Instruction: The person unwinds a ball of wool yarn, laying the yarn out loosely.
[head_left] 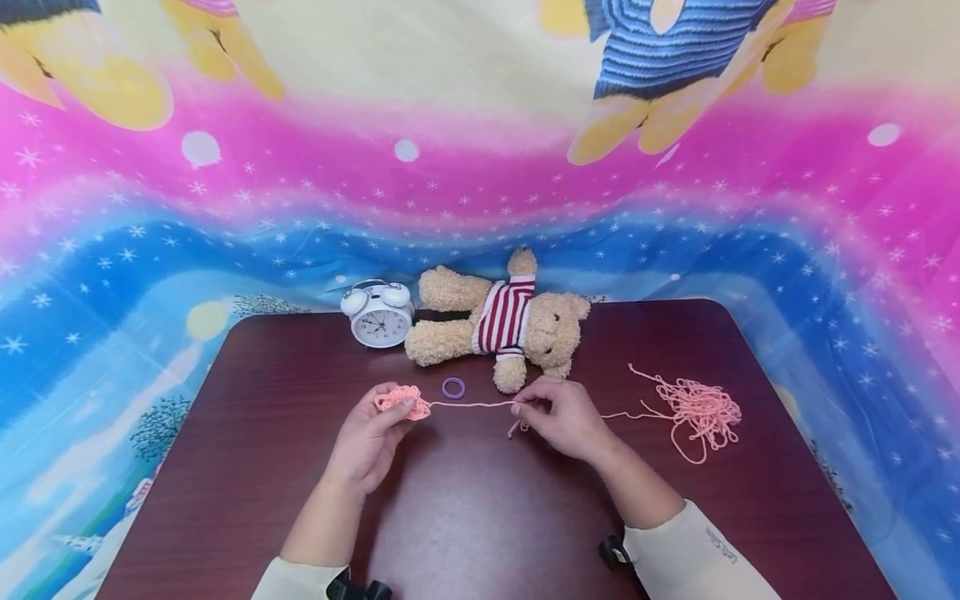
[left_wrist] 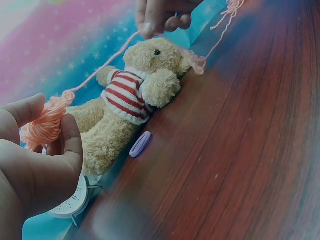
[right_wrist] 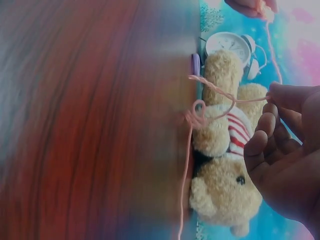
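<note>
My left hand (head_left: 367,442) holds a small wound bundle of peach yarn (head_left: 403,403) between thumb and fingers, above the table. From the bundle a strand (head_left: 472,405) runs taut across to my right hand (head_left: 567,418), whose thumb and index finger pinch it. Below the right fingers a loose, twisted loop of the yarn (right_wrist: 198,111) dangles, seen best in the right wrist view. The strand carries on to a tangled heap of peach yarn (head_left: 703,412) lying on the table at the right. In the left wrist view the bundle (left_wrist: 46,122) shows many parallel wraps.
A purple ring-shaped band (head_left: 453,387) lies just beyond the taut strand. Behind it, a teddy bear (head_left: 502,323) in a red-striped shirt lies on its side beside a white alarm clock (head_left: 380,321). Patterned cloth (head_left: 465,183) hangs behind the dark wooden table (head_left: 465,517).
</note>
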